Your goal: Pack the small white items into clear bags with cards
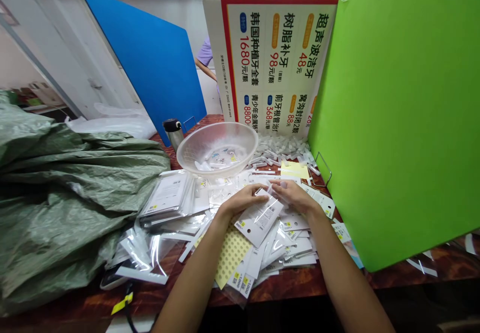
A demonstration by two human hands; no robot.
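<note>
- Near edge of the surface (292, 285): I read two bare forearms coming up from the bottom of the view, converging toward the middle of the surface.
- Yellow dotted sheet (231, 254): lies flat just inside the near edge, under the left forearm, among overlapping clear sleeves.
- Loose packaged cards (290, 245): a fanned heap of white cards in clear bags, spread across the middle of the surface beneath both wrists.
- Left hand (242, 202): palm down, fingers curled, pinching the upper left edge of the clear sleeve with white card (259, 219).
- Right hand (296, 196): palm down, fingers bent inward, pinching the same sleeve at its upper right corner; the fingertips of the two hands nearly meet.
- Step in hand, as I judge it: the sleeve's mouth is being worked between both hands, over the heap. The next move would call for a steady pinch on the thin film and a clean line into the opening; I cannot tell whether the mouth is open.
- Stacked packs (168, 198): left of the hands, beside a green tarpaulin (67, 193) at the left edge.
- Clear bowl (217, 148): beyond the hands, holding a few small pieces.
- Small white parts (285, 148): heaped toward the far edge, before the printed board (273, 63), between a blue panel (150, 53) and a green panel (405, 113).
</note>
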